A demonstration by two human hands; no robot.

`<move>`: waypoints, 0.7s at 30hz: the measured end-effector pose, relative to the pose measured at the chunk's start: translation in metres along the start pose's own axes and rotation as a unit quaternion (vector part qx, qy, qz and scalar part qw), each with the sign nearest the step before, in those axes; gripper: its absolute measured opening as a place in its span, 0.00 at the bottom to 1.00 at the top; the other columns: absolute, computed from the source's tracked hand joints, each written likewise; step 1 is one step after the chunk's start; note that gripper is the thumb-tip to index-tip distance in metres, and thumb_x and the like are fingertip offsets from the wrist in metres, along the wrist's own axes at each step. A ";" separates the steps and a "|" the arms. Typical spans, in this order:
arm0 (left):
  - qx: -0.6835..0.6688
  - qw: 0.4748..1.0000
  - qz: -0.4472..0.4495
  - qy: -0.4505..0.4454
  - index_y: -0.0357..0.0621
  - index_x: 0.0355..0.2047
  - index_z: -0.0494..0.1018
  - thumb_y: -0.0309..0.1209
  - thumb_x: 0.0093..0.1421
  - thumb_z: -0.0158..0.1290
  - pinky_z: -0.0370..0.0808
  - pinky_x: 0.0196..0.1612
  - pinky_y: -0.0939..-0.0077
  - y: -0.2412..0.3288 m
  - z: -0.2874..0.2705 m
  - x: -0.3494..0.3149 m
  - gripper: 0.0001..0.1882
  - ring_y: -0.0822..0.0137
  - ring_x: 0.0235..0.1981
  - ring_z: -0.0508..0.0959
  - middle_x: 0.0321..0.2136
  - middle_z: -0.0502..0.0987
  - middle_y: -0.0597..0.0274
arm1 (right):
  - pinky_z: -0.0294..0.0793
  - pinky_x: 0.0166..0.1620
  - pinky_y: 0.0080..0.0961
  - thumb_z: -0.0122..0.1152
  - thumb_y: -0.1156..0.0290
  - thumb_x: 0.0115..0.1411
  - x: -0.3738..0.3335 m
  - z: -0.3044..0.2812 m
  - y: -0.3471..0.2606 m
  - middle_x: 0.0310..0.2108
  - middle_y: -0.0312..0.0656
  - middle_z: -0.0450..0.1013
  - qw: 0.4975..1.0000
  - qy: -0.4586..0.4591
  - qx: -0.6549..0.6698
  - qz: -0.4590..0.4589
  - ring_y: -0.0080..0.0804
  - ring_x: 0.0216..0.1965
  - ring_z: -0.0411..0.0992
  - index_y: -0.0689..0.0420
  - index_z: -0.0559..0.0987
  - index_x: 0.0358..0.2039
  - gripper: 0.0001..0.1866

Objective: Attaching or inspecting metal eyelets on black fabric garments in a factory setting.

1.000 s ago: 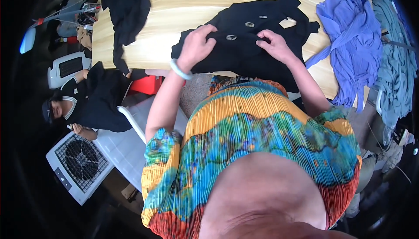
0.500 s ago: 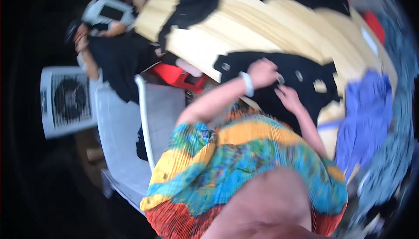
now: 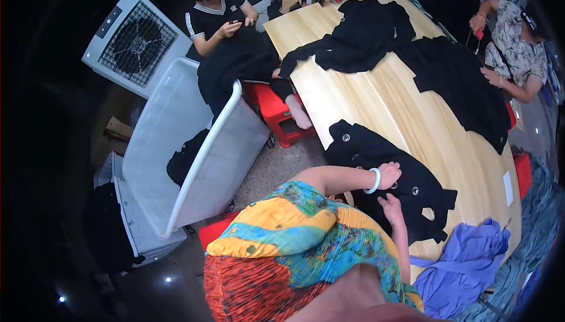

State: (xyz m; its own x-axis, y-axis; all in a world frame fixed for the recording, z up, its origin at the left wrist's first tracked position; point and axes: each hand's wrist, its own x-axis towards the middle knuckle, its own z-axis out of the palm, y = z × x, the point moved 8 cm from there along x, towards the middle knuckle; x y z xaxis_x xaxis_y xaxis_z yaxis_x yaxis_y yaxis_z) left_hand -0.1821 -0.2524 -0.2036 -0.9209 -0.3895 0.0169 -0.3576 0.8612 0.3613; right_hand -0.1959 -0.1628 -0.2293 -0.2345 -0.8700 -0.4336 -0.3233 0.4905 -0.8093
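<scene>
A black knit garment (image 3: 368, 145) with several shiny round rings lies spread along the near table edge. My left hand (image 3: 388, 176), a pale bangle on its wrist, rests over its middle with the fingers curled closed; whatever they hold is hidden. Just below it, my right hand (image 3: 392, 210) has thumb and fingers pinched at the same cloth. A small ring shows between the two hands. Beside my right forearm, a purple-blue garment (image 3: 465, 263) lies bunched on the table.
More black garments (image 3: 371, 33) cover the far part of the wooden table (image 3: 329, 98). A large white bin (image 3: 223, 169) stands at left, near an air cooler (image 3: 138, 42) and a red stool (image 3: 273, 113). One co-worker (image 3: 215, 13) sits far left; another (image 3: 518, 45) works at far right.
The view has turned and sharpened, so the table and bin appear shifted and the co-worker at right now shows. Both hands stay close together on the black garment.
</scene>
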 end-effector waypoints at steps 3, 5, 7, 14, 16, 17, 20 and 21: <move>-0.167 0.982 0.021 0.084 0.33 0.27 0.64 0.27 0.46 0.49 0.68 0.35 0.61 0.010 -0.028 0.000 0.10 0.47 0.31 0.71 0.26 0.69 0.46 | 0.61 0.23 0.26 0.55 0.65 0.52 -0.009 -0.037 -0.023 0.14 0.45 0.62 0.987 0.099 -0.123 -0.039 0.26 0.17 0.58 0.62 0.68 0.21 0.13; -0.286 0.957 -0.043 0.039 0.34 0.27 0.59 0.27 0.51 0.46 0.68 0.31 0.57 0.007 -0.024 0.005 0.09 0.46 0.27 0.71 0.21 0.69 0.44 | 0.62 0.24 0.25 0.56 0.66 0.52 -0.019 -0.060 -0.043 0.16 0.46 0.64 0.980 0.156 -0.077 -0.099 0.27 0.17 0.59 0.63 0.69 0.23 0.12; -0.361 0.926 -0.109 0.002 0.37 0.27 0.61 0.28 0.53 0.47 0.67 0.27 0.60 -0.001 -0.018 0.008 0.08 0.50 0.25 0.71 0.20 0.69 0.49 | 0.62 0.24 0.25 0.57 0.67 0.51 -0.021 -0.063 -0.050 0.17 0.47 0.64 0.979 0.155 -0.111 -0.071 0.28 0.17 0.58 0.64 0.69 0.24 0.12; -0.326 0.914 -0.120 -0.210 0.33 0.21 0.74 0.46 0.47 0.53 0.71 0.27 0.70 -0.003 0.036 -0.005 0.23 0.60 0.23 0.75 0.19 0.74 0.48 | 0.69 0.34 0.32 0.57 0.66 0.50 -0.026 -0.043 -0.034 0.26 0.52 0.72 0.983 0.095 -0.139 -0.068 0.48 0.30 0.71 0.59 0.75 0.34 0.13; -0.336 0.898 -0.145 -0.244 0.34 0.22 0.74 0.45 0.45 0.55 0.71 0.30 0.71 -0.002 0.053 -0.007 0.21 0.59 0.24 0.75 0.20 0.75 0.49 | 0.68 0.36 0.32 0.55 0.69 0.49 -0.030 -0.038 -0.024 0.30 0.52 0.72 0.988 0.056 -0.115 -0.092 0.47 0.33 0.71 0.60 0.75 0.34 0.12; -0.277 0.924 -0.075 -0.251 0.34 0.22 0.74 0.43 0.43 0.57 0.71 0.31 0.71 0.007 0.056 -0.004 0.20 0.58 0.24 0.75 0.20 0.75 0.49 | 0.68 0.37 0.32 0.53 0.72 0.49 -0.032 -0.038 -0.015 0.30 0.52 0.71 0.990 0.035 -0.119 -0.067 0.47 0.33 0.70 0.62 0.74 0.32 0.11; -0.250 0.940 -0.019 -0.230 0.34 0.22 0.74 0.38 0.40 0.59 0.71 0.32 0.70 0.018 0.058 -0.003 0.17 0.57 0.25 0.75 0.22 0.75 0.50 | 0.68 0.35 0.29 0.53 0.72 0.49 -0.038 -0.039 -0.007 0.27 0.50 0.71 0.980 0.036 -0.183 -0.071 0.44 0.30 0.71 0.61 0.74 0.32 0.10; -0.225 0.942 -0.044 -0.245 0.34 0.22 0.73 0.37 0.39 0.60 0.71 0.33 0.69 0.015 0.061 -0.004 0.17 0.56 0.26 0.75 0.22 0.75 0.50 | 0.68 0.35 0.31 0.53 0.71 0.49 -0.040 -0.040 -0.008 0.27 0.51 0.71 0.973 0.049 -0.212 -0.079 0.46 0.30 0.70 0.61 0.74 0.30 0.08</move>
State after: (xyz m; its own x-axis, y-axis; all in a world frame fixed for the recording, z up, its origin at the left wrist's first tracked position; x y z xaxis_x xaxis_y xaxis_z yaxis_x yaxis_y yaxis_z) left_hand -0.1928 -0.2180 -0.2550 -0.8916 -0.1608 -0.4232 -0.4350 0.5637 0.7022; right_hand -0.2210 -0.1297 -0.1897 -0.2309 -0.9376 -0.2600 -0.7062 0.3453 -0.6180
